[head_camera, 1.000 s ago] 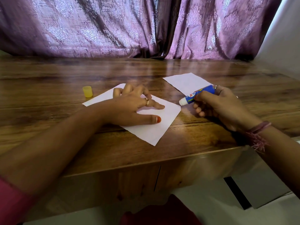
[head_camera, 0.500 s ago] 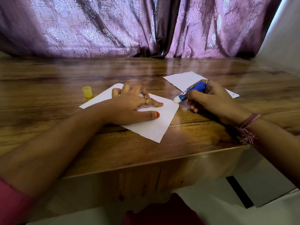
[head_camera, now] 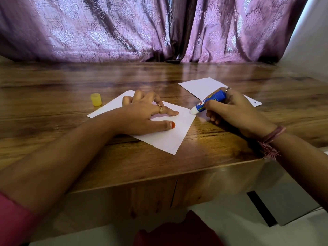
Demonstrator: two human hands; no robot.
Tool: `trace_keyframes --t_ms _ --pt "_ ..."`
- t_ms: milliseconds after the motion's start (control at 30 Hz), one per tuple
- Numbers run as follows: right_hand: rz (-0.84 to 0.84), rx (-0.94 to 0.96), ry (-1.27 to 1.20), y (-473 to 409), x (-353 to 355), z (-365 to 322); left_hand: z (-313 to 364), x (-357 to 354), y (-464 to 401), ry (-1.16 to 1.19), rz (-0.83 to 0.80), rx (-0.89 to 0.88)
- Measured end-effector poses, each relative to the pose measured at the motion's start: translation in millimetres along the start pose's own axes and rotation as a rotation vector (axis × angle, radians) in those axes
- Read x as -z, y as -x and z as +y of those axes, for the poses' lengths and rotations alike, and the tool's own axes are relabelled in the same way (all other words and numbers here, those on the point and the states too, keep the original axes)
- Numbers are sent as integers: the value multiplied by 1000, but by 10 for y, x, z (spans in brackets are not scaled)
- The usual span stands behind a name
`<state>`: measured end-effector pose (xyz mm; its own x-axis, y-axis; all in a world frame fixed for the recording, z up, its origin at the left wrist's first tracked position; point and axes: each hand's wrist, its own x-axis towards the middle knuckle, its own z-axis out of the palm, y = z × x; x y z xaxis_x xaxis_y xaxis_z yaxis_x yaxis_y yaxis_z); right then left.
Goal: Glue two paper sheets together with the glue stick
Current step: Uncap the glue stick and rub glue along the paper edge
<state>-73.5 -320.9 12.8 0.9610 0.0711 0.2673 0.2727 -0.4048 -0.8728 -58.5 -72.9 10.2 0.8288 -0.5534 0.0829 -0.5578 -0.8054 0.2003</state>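
Note:
A white paper sheet [head_camera: 170, 137] lies on the wooden table [head_camera: 53, 96]. My left hand [head_camera: 142, 114] presses flat on it with fingers spread. My right hand [head_camera: 236, 112] grips a blue glue stick [head_camera: 209, 102], uncapped, with its white tip touching the right corner of that sheet. A second white sheet [head_camera: 200, 87] lies behind it to the right, partly hidden by my right hand. The yellow cap [head_camera: 96, 99] of the glue stick stands on the table left of the first sheet.
A purple patterned curtain [head_camera: 124, 29] hangs behind the table's far edge. The table's front edge [head_camera: 159, 178] runs just below my forearms, with a light floor beneath. A white wall [head_camera: 312, 32] stands at the right.
My right hand has moved the glue stick left, from off the paper to its right corner. My left hand has stayed pressing on the sheet.

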Motion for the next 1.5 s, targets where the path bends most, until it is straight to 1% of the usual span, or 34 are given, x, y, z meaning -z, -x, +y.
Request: trace_keyframes --t_ms 100,200,367,533,667,933,1200,1500 --pt "-29 -17 -20 39 -14 -19 1 0 3 -10 7 -2" --pt "-73 9 -27 88 -31 -32 10 2 3 -8 6 6" --pt "-11 1 14 83 -40 -52 17 13 5 -8 -10 9" --pt "4 49 118 84 -52 -99 8 10 4 -12 -17 8" --pt "0 47 135 94 -49 -129 -8 3 -4 -20 -12 5" --pt "-63 35 101 154 -48 -144 -6 4 -12 -24 -15 16" --pt "-163 56 68 224 -95 -193 -5 7 -14 -28 -18 13" --pt "-191 35 56 345 -109 -240 5 -3 -17 -40 -18 33"
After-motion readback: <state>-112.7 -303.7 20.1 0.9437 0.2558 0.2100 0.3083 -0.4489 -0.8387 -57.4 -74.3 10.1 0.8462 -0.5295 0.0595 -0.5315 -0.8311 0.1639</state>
